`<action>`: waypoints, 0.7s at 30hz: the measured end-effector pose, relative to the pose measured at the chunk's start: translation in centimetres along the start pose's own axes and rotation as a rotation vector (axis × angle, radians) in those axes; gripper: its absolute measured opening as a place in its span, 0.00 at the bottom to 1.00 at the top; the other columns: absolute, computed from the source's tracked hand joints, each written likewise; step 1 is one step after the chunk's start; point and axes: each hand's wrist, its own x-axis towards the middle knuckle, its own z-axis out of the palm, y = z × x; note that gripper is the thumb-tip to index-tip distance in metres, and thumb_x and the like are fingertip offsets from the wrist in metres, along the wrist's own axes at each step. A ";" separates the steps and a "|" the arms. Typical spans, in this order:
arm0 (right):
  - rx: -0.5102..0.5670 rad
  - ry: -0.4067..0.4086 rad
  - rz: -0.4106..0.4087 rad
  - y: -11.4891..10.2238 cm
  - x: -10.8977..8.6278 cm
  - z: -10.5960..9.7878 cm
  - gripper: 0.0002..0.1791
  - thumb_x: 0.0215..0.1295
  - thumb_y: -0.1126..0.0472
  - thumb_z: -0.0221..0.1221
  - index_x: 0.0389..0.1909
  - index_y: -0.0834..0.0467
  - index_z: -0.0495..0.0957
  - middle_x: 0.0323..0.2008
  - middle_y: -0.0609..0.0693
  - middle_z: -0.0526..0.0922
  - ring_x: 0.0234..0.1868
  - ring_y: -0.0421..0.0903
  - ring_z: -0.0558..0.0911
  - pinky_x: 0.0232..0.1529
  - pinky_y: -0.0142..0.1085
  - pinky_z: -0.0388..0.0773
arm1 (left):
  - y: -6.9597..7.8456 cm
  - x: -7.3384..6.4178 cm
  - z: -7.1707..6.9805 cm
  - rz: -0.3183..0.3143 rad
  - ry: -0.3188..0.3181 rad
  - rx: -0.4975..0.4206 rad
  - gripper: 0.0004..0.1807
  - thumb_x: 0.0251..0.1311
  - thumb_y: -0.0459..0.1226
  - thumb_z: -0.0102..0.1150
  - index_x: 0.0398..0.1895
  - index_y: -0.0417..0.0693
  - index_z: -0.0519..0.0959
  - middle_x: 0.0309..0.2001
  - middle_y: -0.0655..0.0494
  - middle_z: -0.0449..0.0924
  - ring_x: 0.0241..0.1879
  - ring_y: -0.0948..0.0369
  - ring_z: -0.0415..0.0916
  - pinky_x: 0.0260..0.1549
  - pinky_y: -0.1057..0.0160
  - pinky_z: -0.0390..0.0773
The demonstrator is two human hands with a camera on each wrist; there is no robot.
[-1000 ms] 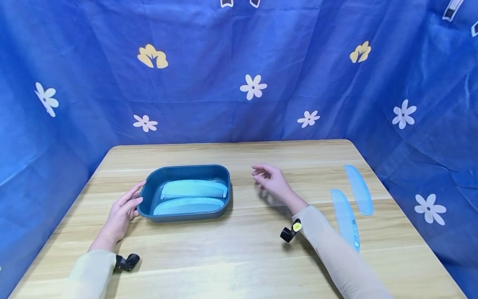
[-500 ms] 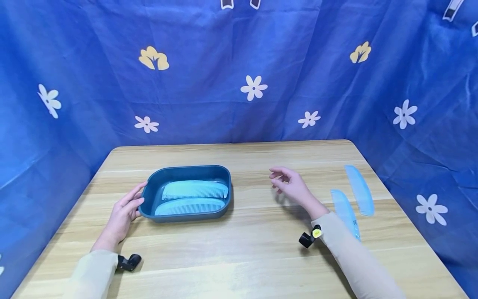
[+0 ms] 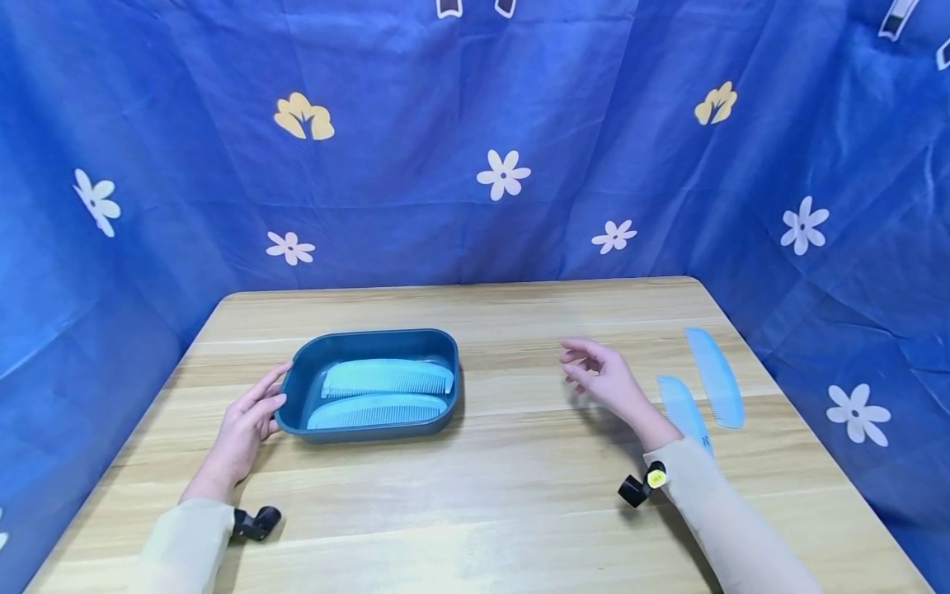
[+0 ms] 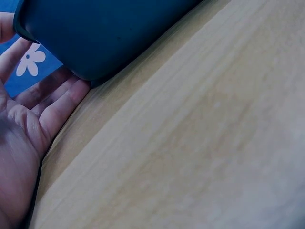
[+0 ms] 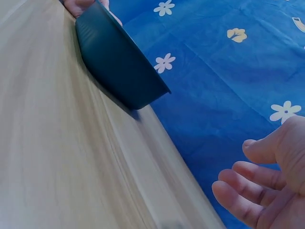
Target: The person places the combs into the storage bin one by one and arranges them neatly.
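My left hand [image 3: 241, 433] rests at the left end of a dark teal plastic box [image 3: 371, 431], thumb and fingers spread against its wall and rim. In the left wrist view, fairly straight fingers [image 4: 62, 102] touch the box low on its outer side. Two light-blue combs, a rear comb [image 3: 386, 377] and a front comb [image 3: 377, 411], lie side by side inside the box. My right hand [image 3: 604, 379] hovers over the table between the box and the loose combs, its fingers loosely bent around nothing. The right wrist view shows this hand apart from the box.
Two more light-blue combs lie on the right of the wooden table [image 3: 482, 487]: a far comb [image 3: 714, 378] and a nearer comb [image 3: 684, 410], partly hidden by my right sleeve [image 3: 731, 520]. A blue patterned cloth [image 3: 401, 198] surrounds the table's back and sides.
My right hand has moved away from the box, rightward and slightly nearer to me, with its sleeve covering more of the nearer comb. The left hand and the box stay nearly in place.
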 end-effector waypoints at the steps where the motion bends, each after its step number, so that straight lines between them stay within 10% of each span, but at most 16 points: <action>1: -0.003 0.003 0.004 0.1 -0.2 -0.1 0.20 0.62 0.75 0.54 0.56 0.73 0.69 0.44 0.72 0.75 0.36 0.69 0.77 0.29 0.55 0.77 | 0.0 0.0 0.0 0.003 -0.006 -0.004 0.26 0.68 0.32 0.44 0.69 0.46 0.59 0.53 0.54 0.66 0.41 0.68 0.75 0.32 0.69 0.78; 21: -0.041 0.112 0.011 4.1 -2.9 -3.6 0.22 0.62 0.70 0.57 0.57 0.67 0.69 0.44 0.70 0.76 0.34 0.61 0.80 0.27 0.48 0.79 | -0.1 -0.1 -0.1 -0.039 0.028 0.049 0.26 0.68 0.34 0.45 0.69 0.48 0.60 0.54 0.54 0.64 0.44 0.68 0.73 0.32 0.69 0.77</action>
